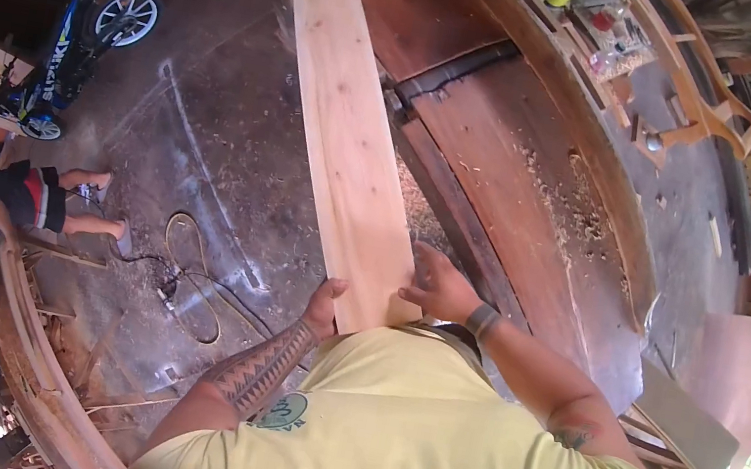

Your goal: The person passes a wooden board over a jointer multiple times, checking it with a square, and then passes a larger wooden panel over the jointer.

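A long pale wooden board point(354, 130) stretches from the chest of my yellow shirt away toward the top of the view. My left hand point(323, 307) is closed on the board's left edge near its close end, thumb on the upper face and the other fingers hidden. At the right edge, my right hand point(444, 287) holds the board, its thumb on the upper face and its fingers curved and somewhat apart along the edge. The very end of the board is hidden by my shirt.
Right of the board lies a brown wooden surface point(517, 174) strewn with shavings. A hose and cable point(187, 277) lie on the floor at left. Another person point(30, 199) is beside curved timber point(26, 334). A blue-black motorbike point(62, 49) stands at upper left.
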Motion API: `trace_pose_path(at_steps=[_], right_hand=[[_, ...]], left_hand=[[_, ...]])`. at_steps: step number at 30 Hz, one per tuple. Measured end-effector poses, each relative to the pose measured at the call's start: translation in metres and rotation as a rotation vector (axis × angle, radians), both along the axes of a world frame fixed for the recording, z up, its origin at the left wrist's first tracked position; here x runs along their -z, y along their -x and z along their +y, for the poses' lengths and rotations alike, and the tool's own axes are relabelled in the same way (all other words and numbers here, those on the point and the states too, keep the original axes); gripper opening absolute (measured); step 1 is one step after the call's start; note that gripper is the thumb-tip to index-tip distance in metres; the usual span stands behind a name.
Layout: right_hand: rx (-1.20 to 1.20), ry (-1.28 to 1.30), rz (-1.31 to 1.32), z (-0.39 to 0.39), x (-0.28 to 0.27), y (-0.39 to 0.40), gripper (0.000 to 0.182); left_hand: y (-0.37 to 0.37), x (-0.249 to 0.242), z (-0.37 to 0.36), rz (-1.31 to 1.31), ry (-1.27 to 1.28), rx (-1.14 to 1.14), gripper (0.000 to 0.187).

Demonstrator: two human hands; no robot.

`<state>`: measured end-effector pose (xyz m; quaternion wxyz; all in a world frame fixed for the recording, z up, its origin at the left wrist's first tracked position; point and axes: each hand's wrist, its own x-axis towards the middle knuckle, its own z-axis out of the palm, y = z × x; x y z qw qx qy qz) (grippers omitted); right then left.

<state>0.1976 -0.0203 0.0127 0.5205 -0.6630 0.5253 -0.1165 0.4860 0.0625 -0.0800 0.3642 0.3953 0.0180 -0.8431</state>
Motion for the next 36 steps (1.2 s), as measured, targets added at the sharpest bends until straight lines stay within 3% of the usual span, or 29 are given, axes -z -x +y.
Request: trace_pose_path(at_steps=[7,23,25,28,31,34,36], right_hand=[[-0.03,-0.3,-0.019,0.016,-0.008,0.024,0.1],[0.008,-0.186,-0.119,0.061,-0.037,0.079,0.089],[0.013,-0.21,-0.112,0.065,-0.055,0.085,0.089],[0.005,-0.161,-0.146,0.073,-0.047,0.097,0.092],[0.009,0.311,0.168,0.091,-0.05,0.1,0.094],[-0.309,0.652,0.161,0.095,-0.08,0.109,0.097],[-0.375,0.653,0.19,0.109,-0.089,0.101,0.094]], left_hand=[[0.028,-0.022,-0.005,-0.008,0.016,-0.051,0.079],[0.09,-0.047,0.017,-0.02,0.046,-0.069,0.081],[0.105,-0.074,0.022,-0.06,0.047,-0.075,0.08],[0.11,-0.056,0.031,-0.056,0.021,-0.065,0.082],[0.119,-0.05,0.034,-0.06,0.031,-0.07,0.077],[0.141,-0.089,0.032,-0.129,0.013,-0.041,0.069],[0.162,-0.11,0.029,-0.294,-0.002,-0.087,0.056]])
